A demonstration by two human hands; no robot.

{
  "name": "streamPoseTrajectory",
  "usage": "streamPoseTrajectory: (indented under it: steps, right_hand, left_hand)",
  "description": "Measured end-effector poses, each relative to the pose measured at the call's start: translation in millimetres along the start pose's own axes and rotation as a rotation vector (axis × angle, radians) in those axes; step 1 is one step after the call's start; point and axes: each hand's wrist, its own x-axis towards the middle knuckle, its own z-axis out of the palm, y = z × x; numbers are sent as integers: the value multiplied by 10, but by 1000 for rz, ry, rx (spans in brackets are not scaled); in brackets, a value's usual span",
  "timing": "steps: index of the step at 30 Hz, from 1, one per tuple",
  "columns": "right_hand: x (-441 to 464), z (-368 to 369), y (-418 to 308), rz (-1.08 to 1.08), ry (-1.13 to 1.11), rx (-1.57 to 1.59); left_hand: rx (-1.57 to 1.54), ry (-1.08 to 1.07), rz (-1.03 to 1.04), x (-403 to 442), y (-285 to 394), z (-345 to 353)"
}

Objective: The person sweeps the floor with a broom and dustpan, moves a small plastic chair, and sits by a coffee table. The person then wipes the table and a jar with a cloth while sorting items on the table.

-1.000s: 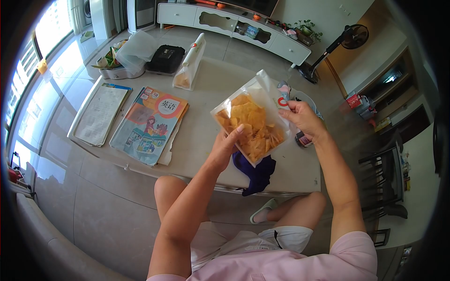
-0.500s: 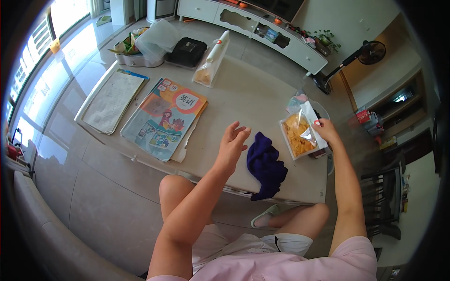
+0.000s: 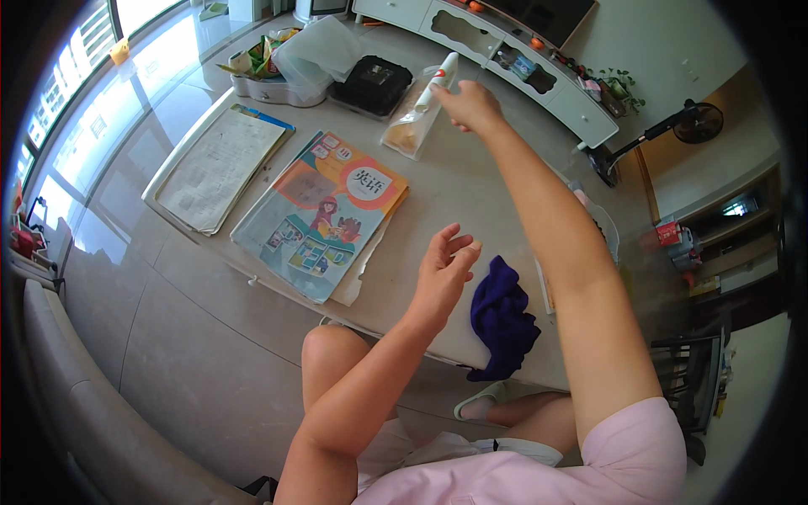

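Note:
My right hand (image 3: 471,107) reaches to the far side of the table, with its fingers apart and fingertips at a white bar with a red mark (image 3: 438,84). That bar lies along a clear plastic bag (image 3: 407,135) with light brown food inside. Whether the fingertips press on the bar is hard to see. My left hand (image 3: 443,278) hovers over the near part of the table, its fingers loosely bent and nothing in them. Beside it lies a crumpled dark purple cloth (image 3: 502,320). My right forearm hides most of the bag of yellow chips on the right.
A textbook (image 3: 324,215) rests on other papers to the left, beside another stack of sheets (image 3: 219,168). At the back stand a black container (image 3: 370,84) and a tray (image 3: 278,91) with packets. Beyond the table are a white cabinet (image 3: 404,13) and a fan (image 3: 697,123).
My right hand has left the bag of chips on the right and moved across to the white bar at the back. My left hand keeps much the same pose. The view has shifted slightly.

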Motion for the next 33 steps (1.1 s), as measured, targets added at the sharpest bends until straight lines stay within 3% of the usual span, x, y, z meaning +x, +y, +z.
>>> streamPoseTrajectory:
  steps: [2,4,7,10,12,16,22,25,27,28,30,33]
  right_hand:
    - [79,93,-261,160,-126,41]
    - [409,493,-65,98,39,-109]
    - [349,407,13,176,3,7]
    - [374,16,438,242,33,1]
    - [347,-276,870,275,135,181]
    - [-25,-852,1689,274,133,145]
    - [-475,-935,2643,500,19,129]
    - [-1059,-797,2468,37,388,-409]
    - [-1688,-714,2223,-373,326,-227]
    - [-2185,-694,1869,-329,155,9]
    - [-3001,-355,1864,-459,-20,-124]
    - [-3682,-9,1893,-395,-126,-164]
  left_hand:
    - [2,0,16,29,29,12]
    - [-2,-3,29,63,48,35]
    - [26,-12,50,95,46,78]
    - [19,-21,56,89,45,94]
    - [23,-17,63,62,37,92]
    - [70,-8,67,36,-32,84]
    - [134,-2,47,-40,-88,39]
    - [164,24,37,-107,-48,-24]
    - [177,36,42,-158,-20,-103]
    - [178,40,44,-187,5,-144]
    - [176,36,51,-265,66,-219]
    - [161,37,60,-409,183,-290]
